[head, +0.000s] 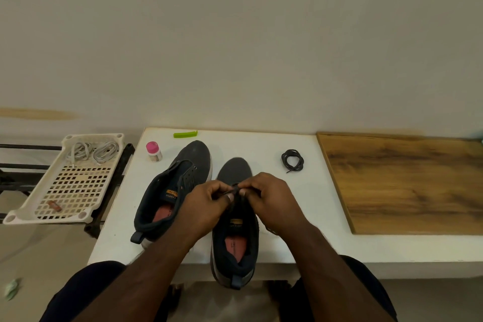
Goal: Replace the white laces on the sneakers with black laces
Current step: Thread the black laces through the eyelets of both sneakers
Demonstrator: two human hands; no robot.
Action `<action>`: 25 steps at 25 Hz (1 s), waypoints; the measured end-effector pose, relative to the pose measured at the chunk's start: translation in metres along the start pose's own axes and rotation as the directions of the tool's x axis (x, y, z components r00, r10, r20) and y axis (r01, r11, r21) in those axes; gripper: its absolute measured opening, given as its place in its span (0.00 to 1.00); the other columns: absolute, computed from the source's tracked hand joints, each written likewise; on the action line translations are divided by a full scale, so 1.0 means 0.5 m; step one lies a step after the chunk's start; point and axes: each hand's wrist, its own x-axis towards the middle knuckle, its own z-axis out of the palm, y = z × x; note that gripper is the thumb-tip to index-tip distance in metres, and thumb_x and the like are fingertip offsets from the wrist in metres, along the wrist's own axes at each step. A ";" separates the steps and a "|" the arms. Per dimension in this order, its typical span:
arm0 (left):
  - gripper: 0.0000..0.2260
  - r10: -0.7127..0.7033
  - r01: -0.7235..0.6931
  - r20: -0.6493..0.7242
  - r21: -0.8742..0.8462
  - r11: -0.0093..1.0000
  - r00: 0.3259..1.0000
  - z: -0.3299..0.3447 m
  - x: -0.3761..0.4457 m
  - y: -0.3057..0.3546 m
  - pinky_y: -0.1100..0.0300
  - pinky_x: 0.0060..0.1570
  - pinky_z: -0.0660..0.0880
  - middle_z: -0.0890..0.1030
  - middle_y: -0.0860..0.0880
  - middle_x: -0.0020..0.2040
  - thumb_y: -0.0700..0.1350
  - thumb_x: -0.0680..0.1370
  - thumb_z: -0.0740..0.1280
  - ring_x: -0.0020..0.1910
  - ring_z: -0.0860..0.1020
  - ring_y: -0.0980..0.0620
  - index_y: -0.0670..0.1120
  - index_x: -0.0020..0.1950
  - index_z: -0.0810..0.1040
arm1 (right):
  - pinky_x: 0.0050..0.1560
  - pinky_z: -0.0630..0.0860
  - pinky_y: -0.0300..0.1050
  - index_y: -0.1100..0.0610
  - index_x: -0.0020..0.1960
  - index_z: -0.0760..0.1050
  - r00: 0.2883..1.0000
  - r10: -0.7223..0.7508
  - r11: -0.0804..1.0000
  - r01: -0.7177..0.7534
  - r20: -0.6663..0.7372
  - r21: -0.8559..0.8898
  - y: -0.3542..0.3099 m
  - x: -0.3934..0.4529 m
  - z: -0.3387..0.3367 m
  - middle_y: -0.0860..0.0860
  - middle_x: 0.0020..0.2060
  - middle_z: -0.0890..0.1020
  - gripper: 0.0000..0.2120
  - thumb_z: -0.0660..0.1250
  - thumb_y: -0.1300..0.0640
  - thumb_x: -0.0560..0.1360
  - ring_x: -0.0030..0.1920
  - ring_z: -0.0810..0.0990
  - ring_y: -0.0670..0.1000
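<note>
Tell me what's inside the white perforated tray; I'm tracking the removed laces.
Two coiled white laces lie at the tray's far end, a small brown item near its front. Nothing there is covered.

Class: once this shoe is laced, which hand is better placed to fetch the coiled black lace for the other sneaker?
The right hand. The coiled black lace lies on the table to that hand's side, with nothing between; the left hand would have to cross over.
</note>
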 end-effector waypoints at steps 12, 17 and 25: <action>0.04 0.031 -0.048 0.055 0.357 0.933 0.998 0.016 0.004 -0.018 0.63 0.37 0.75 0.81 0.53 0.39 0.48 0.76 0.68 0.37 0.79 0.57 0.49 0.45 0.81 | 0.45 0.84 0.47 0.53 0.46 0.82 0.932 0.363 0.883 -0.347 0.008 0.316 0.032 0.008 0.053 0.48 0.38 0.85 0.05 0.68 0.58 0.78 0.37 0.85 0.47; 0.03 0.040 -0.042 0.013 0.448 0.893 0.999 0.028 0.004 -0.024 0.65 0.36 0.69 0.78 0.53 0.40 0.49 0.77 0.66 0.37 0.75 0.57 0.51 0.45 0.78 | 0.47 0.84 0.44 0.51 0.51 0.83 0.938 0.346 0.894 -0.340 0.035 0.292 0.036 0.009 0.063 0.47 0.43 0.86 0.09 0.68 0.62 0.77 0.41 0.85 0.46; 0.06 -0.225 0.225 -0.015 0.074 0.971 0.974 -0.001 0.018 -0.033 0.54 0.38 0.81 0.84 0.48 0.39 0.44 0.78 0.67 0.39 0.83 0.50 0.50 0.46 0.83 | 0.44 0.74 0.31 0.52 0.48 0.81 0.959 0.279 0.951 -0.282 0.039 0.128 0.025 0.011 0.081 0.44 0.42 0.82 0.03 0.68 0.57 0.78 0.43 0.80 0.43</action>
